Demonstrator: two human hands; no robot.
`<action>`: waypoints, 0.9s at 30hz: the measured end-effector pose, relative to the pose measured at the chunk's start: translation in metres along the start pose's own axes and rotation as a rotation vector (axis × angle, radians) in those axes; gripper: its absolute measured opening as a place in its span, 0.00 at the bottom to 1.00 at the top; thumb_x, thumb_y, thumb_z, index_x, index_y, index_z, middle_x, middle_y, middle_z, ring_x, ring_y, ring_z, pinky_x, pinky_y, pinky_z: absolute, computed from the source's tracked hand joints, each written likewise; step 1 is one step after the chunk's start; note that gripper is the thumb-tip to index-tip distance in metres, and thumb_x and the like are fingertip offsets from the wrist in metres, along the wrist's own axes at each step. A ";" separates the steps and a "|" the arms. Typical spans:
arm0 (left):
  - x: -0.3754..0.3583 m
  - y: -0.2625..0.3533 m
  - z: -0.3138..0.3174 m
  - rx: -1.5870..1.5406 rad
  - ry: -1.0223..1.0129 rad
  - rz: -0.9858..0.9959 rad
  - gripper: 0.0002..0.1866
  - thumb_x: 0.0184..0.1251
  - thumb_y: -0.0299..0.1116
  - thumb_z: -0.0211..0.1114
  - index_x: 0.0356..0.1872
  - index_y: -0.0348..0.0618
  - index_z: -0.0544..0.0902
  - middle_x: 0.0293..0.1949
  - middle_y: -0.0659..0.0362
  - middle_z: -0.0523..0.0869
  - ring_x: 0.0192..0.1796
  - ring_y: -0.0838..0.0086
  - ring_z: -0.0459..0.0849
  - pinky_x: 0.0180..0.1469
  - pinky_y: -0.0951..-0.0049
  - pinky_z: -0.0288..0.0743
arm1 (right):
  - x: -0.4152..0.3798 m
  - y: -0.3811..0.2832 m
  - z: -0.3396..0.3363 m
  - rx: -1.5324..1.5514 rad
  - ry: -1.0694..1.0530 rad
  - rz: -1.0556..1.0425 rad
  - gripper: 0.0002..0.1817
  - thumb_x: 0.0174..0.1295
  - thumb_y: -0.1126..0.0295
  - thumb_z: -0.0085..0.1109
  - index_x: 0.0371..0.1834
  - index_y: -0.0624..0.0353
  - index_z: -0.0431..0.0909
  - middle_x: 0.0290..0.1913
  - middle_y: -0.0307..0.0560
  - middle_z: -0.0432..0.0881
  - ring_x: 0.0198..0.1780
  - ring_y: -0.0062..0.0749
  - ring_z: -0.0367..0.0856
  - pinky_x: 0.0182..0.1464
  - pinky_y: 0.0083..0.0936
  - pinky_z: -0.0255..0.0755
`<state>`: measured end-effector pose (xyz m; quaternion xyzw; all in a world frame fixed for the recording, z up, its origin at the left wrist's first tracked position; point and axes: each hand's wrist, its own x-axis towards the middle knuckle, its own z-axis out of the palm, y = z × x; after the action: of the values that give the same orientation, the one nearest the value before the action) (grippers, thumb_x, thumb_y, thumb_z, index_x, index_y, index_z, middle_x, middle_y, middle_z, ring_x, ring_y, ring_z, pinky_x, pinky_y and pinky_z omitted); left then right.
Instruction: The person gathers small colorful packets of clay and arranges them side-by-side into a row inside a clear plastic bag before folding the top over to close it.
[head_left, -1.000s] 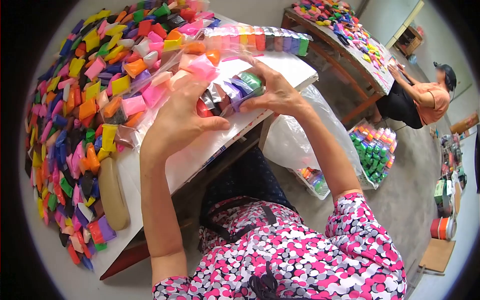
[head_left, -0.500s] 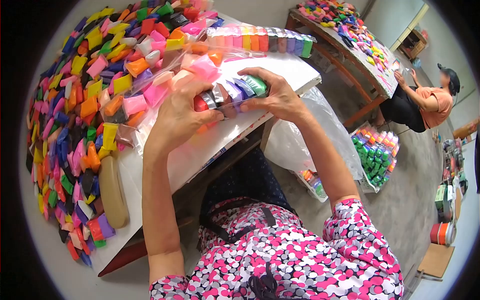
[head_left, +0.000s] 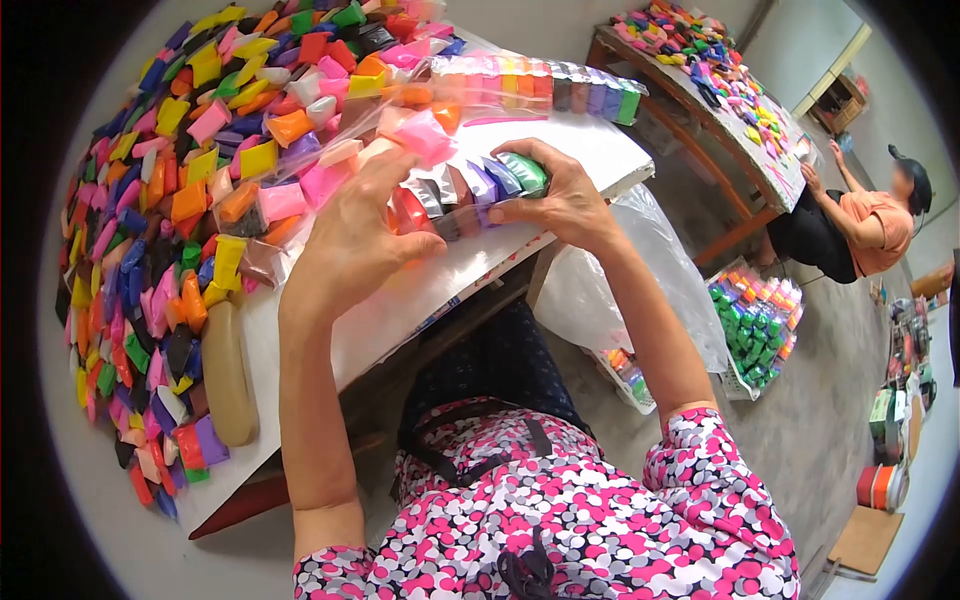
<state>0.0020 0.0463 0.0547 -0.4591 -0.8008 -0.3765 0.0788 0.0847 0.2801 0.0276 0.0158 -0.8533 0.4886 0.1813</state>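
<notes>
Between my hands, above the white tabletop [head_left: 375, 335], is a clear plastic bag holding a row of coloured clay packets [head_left: 458, 188], with red, black, brown, purple, blue and green in it. My left hand [head_left: 355, 235] curls round the red end, its thumb along the near side and its fingertips partly hidden behind. At the green end, my right hand [head_left: 570, 200] grips the row with fingers over the top and thumb in front. Just beyond lies another bagged row of packets [head_left: 570, 88]. Loose pink packets [head_left: 425, 135] are close to my left fingers.
A large heap of loose packets [head_left: 180, 200] covers the table's left side, with a tan curved block [head_left: 228, 375] at its edge. A clear plastic sheet [head_left: 640, 270] hangs at right above baskets of bagged packets [head_left: 755, 325]. Another person [head_left: 865, 225] sits at a second table [head_left: 690, 95].
My left thumb and fingers have loosened slightly and shifted around the red end, showing more of it. My right hand keeps its grip on the green end. The view has shifted slightly.
</notes>
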 end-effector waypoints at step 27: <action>0.020 0.000 0.016 -0.183 -0.110 -0.010 0.21 0.42 0.36 0.74 0.39 0.36 0.84 0.31 0.50 0.84 0.39 0.61 0.83 0.45 0.63 0.75 | 0.004 0.003 -0.002 0.014 -0.066 0.003 0.37 0.39 0.67 0.83 0.57 0.56 0.76 0.50 0.40 0.80 0.54 0.27 0.78 0.59 0.26 0.71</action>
<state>-0.0059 0.0712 0.0529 -0.4802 -0.7685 -0.4227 -0.0093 0.0809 0.2835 0.0274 0.0318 -0.8555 0.4940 0.1522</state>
